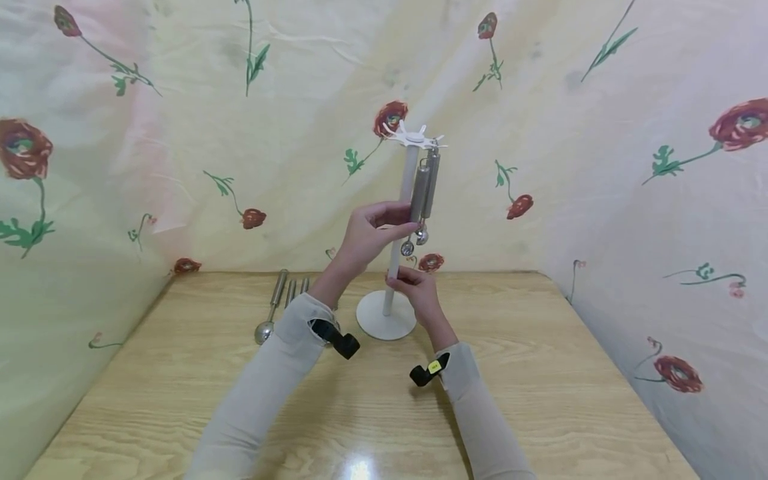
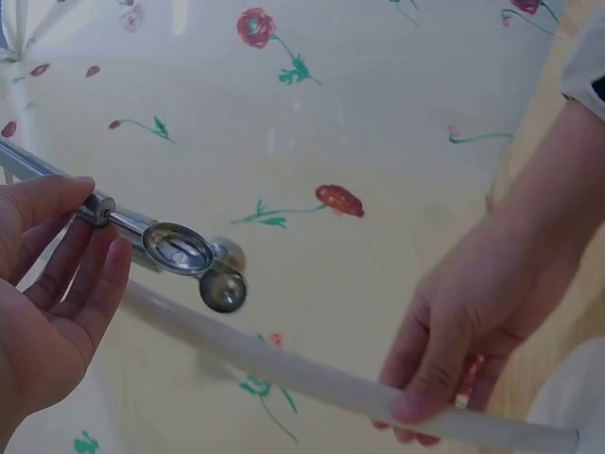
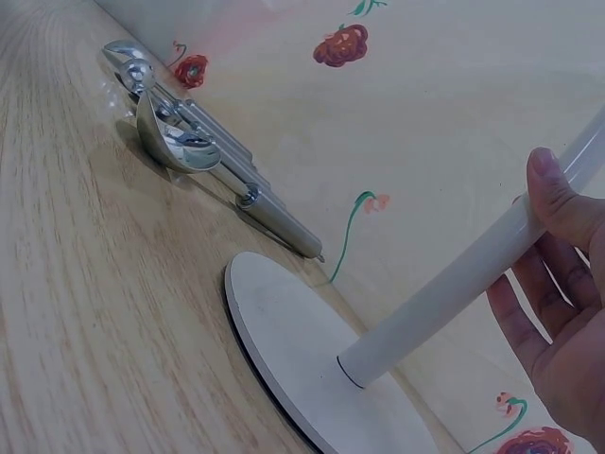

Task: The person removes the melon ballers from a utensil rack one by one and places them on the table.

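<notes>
My left hand (image 1: 372, 237) pinches the grey handle of a small metal scoop (image 1: 420, 190) near its lower end, bowl downward. In the left wrist view its oval bowl (image 2: 178, 248) points away from the fingertips. Close behind, another metal scoop (image 1: 433, 187) hangs from a white rack (image 1: 415, 139) of curved hooks on top of a stand. The held scoop's top loop shows just below those hooks. My right hand (image 1: 420, 293) grips the stand's white pole (image 3: 454, 293) low down, thumb on one side and fingers on the other. The round white base (image 1: 386, 328) rests on the table.
Several more metal scoops (image 3: 180, 142) lie on the wooden table (image 1: 360, 407) left of the stand, partly hidden by my left forearm in the head view. A flower-patterned cloth (image 1: 300, 133) hangs behind the table and along both sides.
</notes>
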`<state>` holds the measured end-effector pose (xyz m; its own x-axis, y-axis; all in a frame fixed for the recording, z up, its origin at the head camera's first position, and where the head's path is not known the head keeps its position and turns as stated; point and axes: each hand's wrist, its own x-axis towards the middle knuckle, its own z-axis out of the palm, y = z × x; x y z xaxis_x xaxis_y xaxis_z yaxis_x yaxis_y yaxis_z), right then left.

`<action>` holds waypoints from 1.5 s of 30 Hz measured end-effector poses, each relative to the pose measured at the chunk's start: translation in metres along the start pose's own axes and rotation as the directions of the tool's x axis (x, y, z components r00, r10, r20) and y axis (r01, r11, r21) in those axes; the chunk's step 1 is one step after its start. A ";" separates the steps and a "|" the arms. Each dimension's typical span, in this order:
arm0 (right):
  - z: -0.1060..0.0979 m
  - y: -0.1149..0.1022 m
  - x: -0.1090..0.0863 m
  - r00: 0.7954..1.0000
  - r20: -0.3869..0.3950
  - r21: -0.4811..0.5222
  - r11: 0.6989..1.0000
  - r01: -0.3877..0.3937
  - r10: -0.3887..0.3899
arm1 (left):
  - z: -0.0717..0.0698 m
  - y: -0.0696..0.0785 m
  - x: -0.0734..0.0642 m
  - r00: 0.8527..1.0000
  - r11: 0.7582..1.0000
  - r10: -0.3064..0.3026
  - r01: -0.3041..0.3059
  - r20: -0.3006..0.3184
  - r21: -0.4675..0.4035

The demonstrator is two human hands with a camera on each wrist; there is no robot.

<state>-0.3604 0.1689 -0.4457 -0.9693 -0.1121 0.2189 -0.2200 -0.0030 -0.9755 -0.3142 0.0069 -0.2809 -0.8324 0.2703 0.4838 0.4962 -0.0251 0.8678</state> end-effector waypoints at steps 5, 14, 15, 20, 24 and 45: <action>0.000 -0.001 0.000 1.000 0.000 0.003 1.000 0.029 -0.029 | -0.014 -0.015 -0.007 1.000 1.000 -0.018 0.018 -0.001 -0.006; 0.000 0.002 -0.001 1.000 0.005 0.005 1.000 0.027 -0.027 | -0.051 -0.040 -0.028 0.994 0.995 -0.096 0.097 -0.048 0.024; 0.000 0.002 -0.001 1.000 0.002 0.007 1.000 0.025 -0.025 | -0.055 -0.042 -0.030 0.992 0.993 -0.109 0.111 -0.056 0.027; 0.001 -0.003 -0.002 1.000 0.008 0.021 1.000 0.009 -0.009 | -0.080 -0.050 -0.041 0.980 0.983 -0.169 0.175 -0.108 0.051; 0.001 -0.003 -0.001 1.000 -0.002 0.013 1.000 0.003 -0.003 | -0.100 -0.053 -0.049 0.970 0.972 -0.201 0.215 -0.135 0.095; 0.001 0.003 0.000 0.999 0.002 0.036 0.999 0.038 -0.038 | -0.191 -0.060 -0.094 0.910 0.867 -0.320 0.393 -0.262 0.306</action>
<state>-0.3605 0.1682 -0.4483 -0.9600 -0.1135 0.2560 -0.2526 -0.0433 -0.9666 -0.3122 -0.2004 -0.3568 -0.9813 0.0016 0.1925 0.1788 0.3787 0.9081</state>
